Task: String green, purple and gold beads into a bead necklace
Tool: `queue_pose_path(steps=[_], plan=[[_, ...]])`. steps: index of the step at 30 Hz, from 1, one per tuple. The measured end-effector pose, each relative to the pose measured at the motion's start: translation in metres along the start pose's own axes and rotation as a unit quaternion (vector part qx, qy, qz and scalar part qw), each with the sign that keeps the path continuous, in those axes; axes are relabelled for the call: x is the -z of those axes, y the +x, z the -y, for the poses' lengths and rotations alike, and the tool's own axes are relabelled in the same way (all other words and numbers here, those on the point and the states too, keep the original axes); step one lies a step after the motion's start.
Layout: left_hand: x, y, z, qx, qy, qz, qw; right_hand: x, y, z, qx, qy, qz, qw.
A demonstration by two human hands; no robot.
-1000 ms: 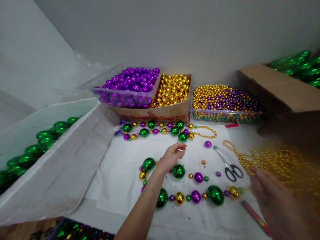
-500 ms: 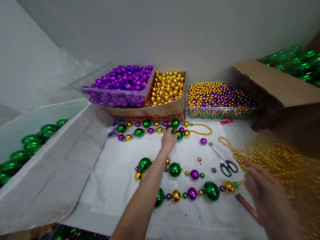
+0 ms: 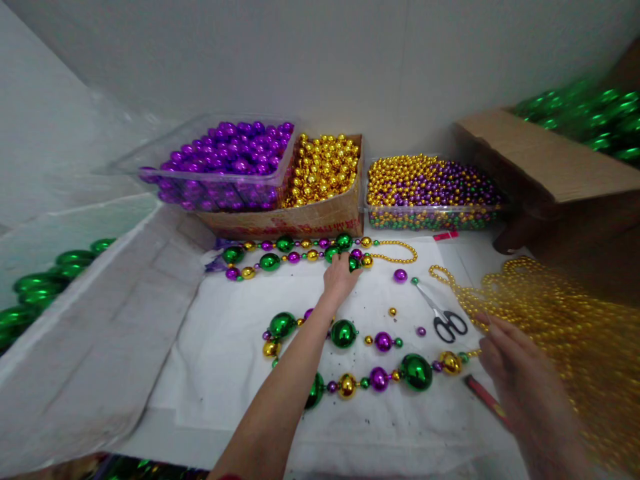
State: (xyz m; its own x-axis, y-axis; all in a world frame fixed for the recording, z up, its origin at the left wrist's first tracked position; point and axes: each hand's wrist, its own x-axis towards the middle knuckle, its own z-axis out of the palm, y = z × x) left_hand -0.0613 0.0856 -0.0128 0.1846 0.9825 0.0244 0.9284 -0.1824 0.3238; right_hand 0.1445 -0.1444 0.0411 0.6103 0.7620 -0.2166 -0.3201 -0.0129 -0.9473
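Observation:
At the far strung bead necklace [image 3: 270, 262], my left hand [image 3: 341, 275] is closed on a shiny green bead [image 3: 354, 263], whose edge shows past the fingers. My right hand [image 3: 515, 367] is pinched beside the heap of gold bead strands [image 3: 540, 313]; what its fingers hold is too small to make out. A nearer necklace of green, gold and purple beads [image 3: 379, 379] curves under my left forearm, with its gold tail ending near my right hand. Black-handled scissors [image 3: 450, 327] lie between the hands, and a red cutter knife [image 3: 487, 401] lies by my right wrist.
Behind stand a clear tub of purple beads [image 3: 200, 177], a cardboard box of gold beads [image 3: 320, 217] and a tub of small mixed beads [image 3: 435, 212]. Loose beads, one purple [image 3: 400, 275], dot the white cloth [image 3: 225, 393]. A carton [image 3: 550, 157] stands right.
The whole view has shifted slightly, so things appear a little further left and up. My left hand stays at the far necklace; my right hand stays pinched by the gold strands.

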Motion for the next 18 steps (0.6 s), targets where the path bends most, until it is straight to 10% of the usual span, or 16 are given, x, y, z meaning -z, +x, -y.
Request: queue_pose_path(steps=[18], plan=[[-0.004,-0.004,0.012,-0.061,-0.047,0.046,0.996,-0.047,0.006,0.049,0.076,0.002,0.053,0.996]])
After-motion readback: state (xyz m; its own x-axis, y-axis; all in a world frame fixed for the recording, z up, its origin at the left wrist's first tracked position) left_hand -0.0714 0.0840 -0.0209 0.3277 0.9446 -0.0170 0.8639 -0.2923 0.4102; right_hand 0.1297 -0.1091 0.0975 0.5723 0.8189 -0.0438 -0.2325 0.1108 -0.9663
